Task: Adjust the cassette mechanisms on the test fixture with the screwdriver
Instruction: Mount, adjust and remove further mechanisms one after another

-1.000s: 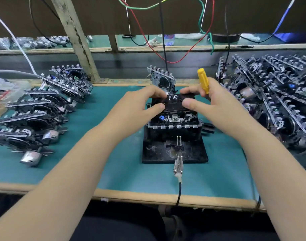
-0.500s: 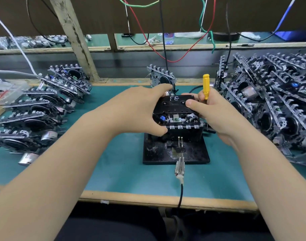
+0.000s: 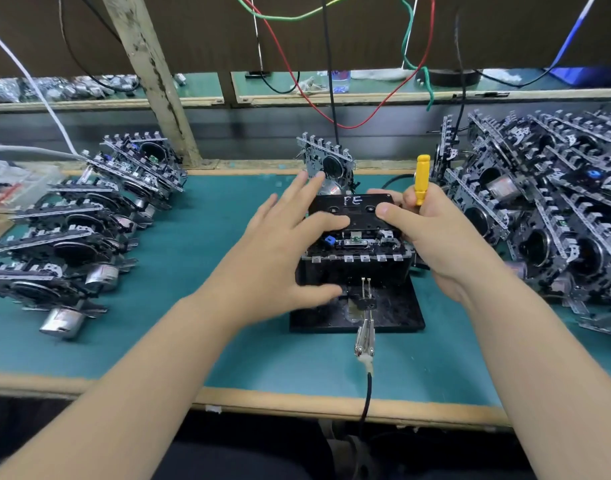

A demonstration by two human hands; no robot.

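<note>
A green-topped workbench (image 3: 200, 306) is carrying heaps of cassette mechanisms at its left (image 3: 72, 237) and right (image 3: 546, 216). At its centre a black test fixture (image 3: 394, 306) is holding one mechanism (image 3: 356, 249) with a black cassette (image 3: 352, 209) on top. The left hand (image 3: 283, 261) is lying beside the cassette, fingers spread and released. The right hand (image 3: 435, 233) is grasping a yellow-handled screwdriver (image 3: 421, 178), thumb pressing on the cassette.

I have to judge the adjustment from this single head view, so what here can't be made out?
- Screwdriver tip and shaft: hidden inside the right hand.
- Left edge of the cassette: covered by the left hand fingers.
- Adjustment screw on the mechanism: too small to pick out.
- Left hand: slightly motion-blurred.
</note>
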